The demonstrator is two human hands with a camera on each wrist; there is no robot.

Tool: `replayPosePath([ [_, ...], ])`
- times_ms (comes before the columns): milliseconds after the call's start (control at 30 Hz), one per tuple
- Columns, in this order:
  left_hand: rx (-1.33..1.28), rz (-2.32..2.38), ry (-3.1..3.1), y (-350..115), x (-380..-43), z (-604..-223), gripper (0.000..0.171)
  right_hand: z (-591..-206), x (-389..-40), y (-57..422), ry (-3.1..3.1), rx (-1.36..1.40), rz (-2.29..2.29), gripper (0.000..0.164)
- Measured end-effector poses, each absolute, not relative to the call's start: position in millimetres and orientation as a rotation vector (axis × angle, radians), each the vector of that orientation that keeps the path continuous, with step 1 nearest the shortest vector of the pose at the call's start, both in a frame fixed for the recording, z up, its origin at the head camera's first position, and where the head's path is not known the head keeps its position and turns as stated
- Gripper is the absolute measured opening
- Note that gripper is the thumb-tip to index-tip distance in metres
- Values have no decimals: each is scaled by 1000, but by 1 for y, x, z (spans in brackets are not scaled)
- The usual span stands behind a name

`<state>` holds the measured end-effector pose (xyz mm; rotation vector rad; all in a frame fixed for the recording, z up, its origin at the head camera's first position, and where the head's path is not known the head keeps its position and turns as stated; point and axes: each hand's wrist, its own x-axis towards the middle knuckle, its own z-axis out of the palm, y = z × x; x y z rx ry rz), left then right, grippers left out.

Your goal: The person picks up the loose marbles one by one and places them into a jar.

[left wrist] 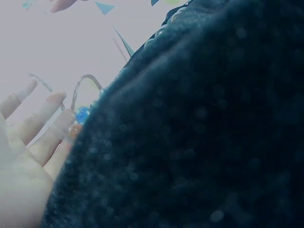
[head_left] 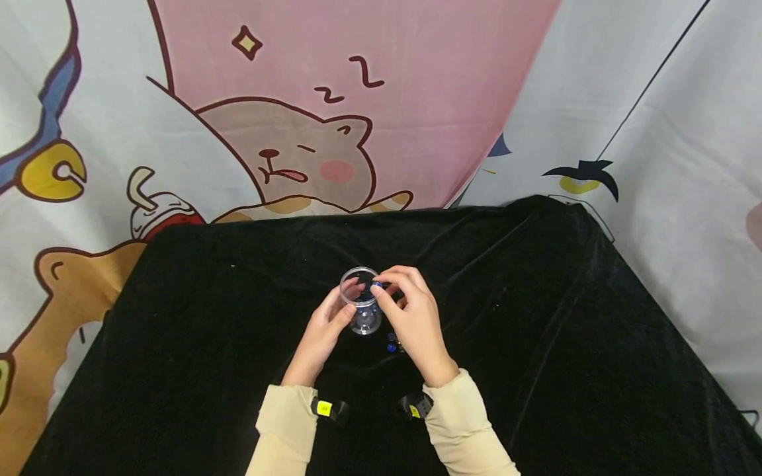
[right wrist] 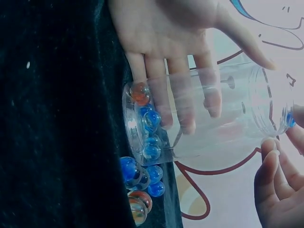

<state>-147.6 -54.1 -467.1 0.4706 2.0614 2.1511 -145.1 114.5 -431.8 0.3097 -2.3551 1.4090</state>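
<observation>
My left hand (head_left: 324,330) grips a clear plastic jar (right wrist: 232,128), its thumb on the near side and its fingers round the far side. The jar's mouth is uncovered, and blue and orange glass marbles (right wrist: 151,118) lie at its bottom. At the rim, my right hand (head_left: 415,317) pinches a blue marble (head_left: 377,285) between thumb and fingertips. Beside the jar's base, several loose marbles (right wrist: 155,174) rest on the cloth, partly hidden by the right hand in the head view. Dark cloth fills most of the left wrist view.
Black velvet cloth (head_left: 208,344) covers the table. Behind it hangs a cartoon-printed curtain (head_left: 446,86) with a sleeping bear. Both forearms wear cream sleeves, with a dark wrist camera (head_left: 331,410) at the left cuff.
</observation>
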Motion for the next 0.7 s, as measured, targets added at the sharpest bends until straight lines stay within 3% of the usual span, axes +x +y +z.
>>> replayPosePath([
  [700, 449, 2140, 2062, -54, -148, -467, 43, -431, -144, 115, -2393, 306, 1406, 23],
])
